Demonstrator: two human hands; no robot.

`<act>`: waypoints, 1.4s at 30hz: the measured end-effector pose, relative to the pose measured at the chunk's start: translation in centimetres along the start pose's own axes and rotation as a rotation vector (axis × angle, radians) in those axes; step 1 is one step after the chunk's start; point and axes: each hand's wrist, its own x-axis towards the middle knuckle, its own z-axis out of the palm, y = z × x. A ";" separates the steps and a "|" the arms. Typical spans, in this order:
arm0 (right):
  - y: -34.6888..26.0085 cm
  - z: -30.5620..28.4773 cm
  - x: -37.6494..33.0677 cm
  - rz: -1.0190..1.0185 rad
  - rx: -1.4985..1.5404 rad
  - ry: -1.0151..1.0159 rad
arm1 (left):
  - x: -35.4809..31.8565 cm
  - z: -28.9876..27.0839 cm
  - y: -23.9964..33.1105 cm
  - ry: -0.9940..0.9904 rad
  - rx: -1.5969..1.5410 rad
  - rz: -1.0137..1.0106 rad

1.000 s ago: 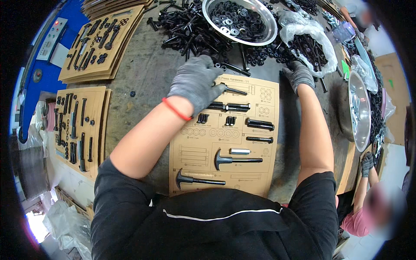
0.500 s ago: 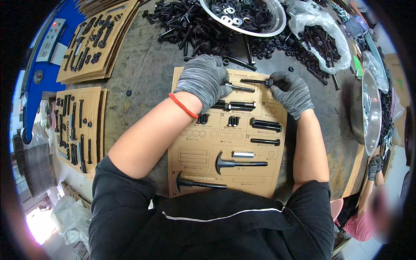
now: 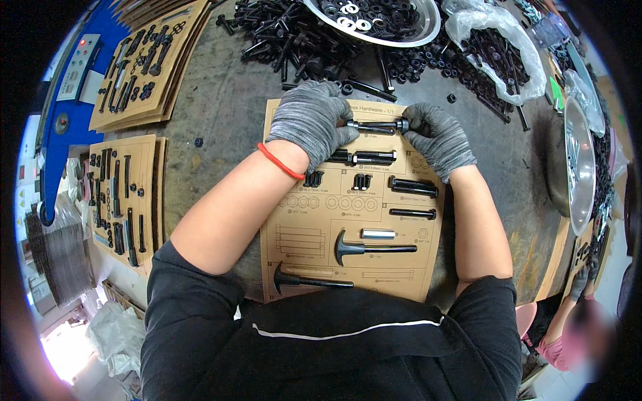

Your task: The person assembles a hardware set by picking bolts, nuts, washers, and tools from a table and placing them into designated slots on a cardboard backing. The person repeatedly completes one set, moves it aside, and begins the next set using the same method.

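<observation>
You are seating a long black bolt [image 3: 374,125] into its slot at the 12 o'clock end of the cardboard tray [image 3: 351,200]; your left hand [image 3: 311,120] is pinching its shank while your right hand [image 3: 438,137] is gripping its head at 3 o'clock. Keeping it level and parallel to the slot should be helping it drop in cleanly.

Bright even overhead light, soft shadows, sharp centre, heavy fisheye bending, dark vignetted rim

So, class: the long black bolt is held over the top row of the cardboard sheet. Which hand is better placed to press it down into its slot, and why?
Probably the right. The right hand pinches the black bolt by its head end, fingertips free to push. The left hand lies flat over the bolt's other end, steadying the cardboard sheet.
</observation>
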 end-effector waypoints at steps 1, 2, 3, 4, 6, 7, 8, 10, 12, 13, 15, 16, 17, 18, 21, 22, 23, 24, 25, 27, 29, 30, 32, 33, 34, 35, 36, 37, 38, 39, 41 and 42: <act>-0.1 0.0 0.1 -0.015 -0.029 -0.001 | 0.1 -0.1 0.0 -0.016 0.004 -0.007; -0.1 0.1 0.1 -0.018 -0.061 -0.002 | 0.0 -0.2 0.0 -0.031 0.007 -0.014; -0.3 0.1 0.1 -0.022 -0.093 -0.003 | -0.3 0.2 -0.2 0.024 -0.020 0.011; -0.5 -0.1 0.4 -0.033 -0.131 0.003 | -0.5 0.2 -0.2 0.091 -0.044 0.040; -0.2 -0.1 -0.4 -0.070 0.026 0.041 | -1.6 -0.6 -0.2 0.129 -0.123 0.030; -0.5 -0.5 -0.7 -0.098 0.049 0.062 | -2.4 -1.7 0.0 0.149 -0.173 0.035; -0.2 -1.0 -0.7 -0.140 0.024 0.090 | -3.3 -2.3 -0.4 0.213 -0.208 0.053; -0.4 -2.1 -0.8 -0.107 0.063 0.159 | -5.4 -3.0 -1.9 0.335 -0.304 0.070; -0.5 -3.4 0.3 -0.220 0.000 0.282 | -8.1 -2.6 -3.2 0.414 -0.359 -0.044; -1.2 -4.2 1.4 -0.312 -0.094 0.357 | -9.1 -1.9 -4.6 0.414 -0.491 -0.103; -4.0 -5.6 4.0 -0.343 -0.268 0.356 | -10.9 0.3 -5.8 0.594 -0.708 -0.203; -4.8 -6.1 5.7 -0.351 -0.330 0.360 | -10.8 0.5 -6.3 0.637 -0.621 -0.202; -4.8 -6.3 8.0 -0.402 -0.424 0.397 | -10.3 0.3 -6.8 0.672 -0.527 -0.205; -6.0 -6.6 9.6 -0.353 -0.448 0.324 | -10.0 0.3 -7.3 0.711 -0.433 -0.209; -8.9 -6.6 13.9 -0.134 -0.697 0.060 | -8.8 0.7 -8.3 0.571 -0.571 -0.305; -9.0 -6.4 15.0 -0.147 -0.713 0.011 | -8.7 0.9 -8.3 0.549 -0.652 -0.323; -8.7 -5.9 16.0 -0.156 -0.730 -0.035 | -8.7 0.9 -8.4 0.567 -0.631 -0.285; -7.5 -6.0 17.3 -0.123 -0.735 -0.045 | -8.7 1.0 -8.4 0.584 -0.611 -0.247; -7.6 -5.9 17.4 -0.136 -0.763 -0.026 | -8.9 1.1 -8.5 0.602 -0.590 -0.221; -7.6 -5.8 17.7 -0.159 -0.819 0.013 | -9.0 0.9 -8.8 0.577 -0.570 -0.228; -6.6 -6.0 17.1 -0.225 -0.671 0.137 | -8.9 0.9 -9.0 0.554 -0.557 -0.233; -6.2 -6.2 16.9 -0.180 -0.569 0.160 | -9.0 1.2 -9.2 0.565 -0.547 -0.223; -6.8 -6.0 15.6 -0.214 -0.451 0.207 | -9.0 1.7 -9.4 0.589 -0.518 -0.205; -6.9 -5.8 15.3 -0.290 -0.438 0.231 | -9.1 1.6 -9.2 0.585 -0.572 -0.224; -6.8 -5.8 15.0 -0.357 -0.418 0.260 | -9.1 1.2 -9.0 0.572 -0.625 -0.236; -6.8 -5.7 15.1 -0.279 -0.330 0.193 | -9.1 1.0 -8.9 0.559 -0.677 -0.249; -6.9 -5.7 15.3 -0.202 -0.242 0.126 | -9.1 1.2 -8.9 0.562 -0.639 -0.241; -7.5 -5.5 15.4 -0.128 -0.153 0.059 | -9.1 1.3 -9.1 0.568 -0.599 -0.234; -9.1 -5.7 14.4 -0.019 0.132 -0.024 | -9.1 1.3 -9.2 0.574 -0.558 -0.227; -8.9 -5.8 14.8 0.078 0.361 -0.034 | -9.1 1.3 -9.2 0.582 -0.564 -0.223; -8.5 -6.0 15.7 0.273 0.814 -0.055 | -9.0 1.3 -9.1 0.601 -0.578 -0.214; -8.5 -6.0 15.9 0.292 0.880 -0.052 | -9.0 1.3 -9.2 0.594 -0.575 -0.218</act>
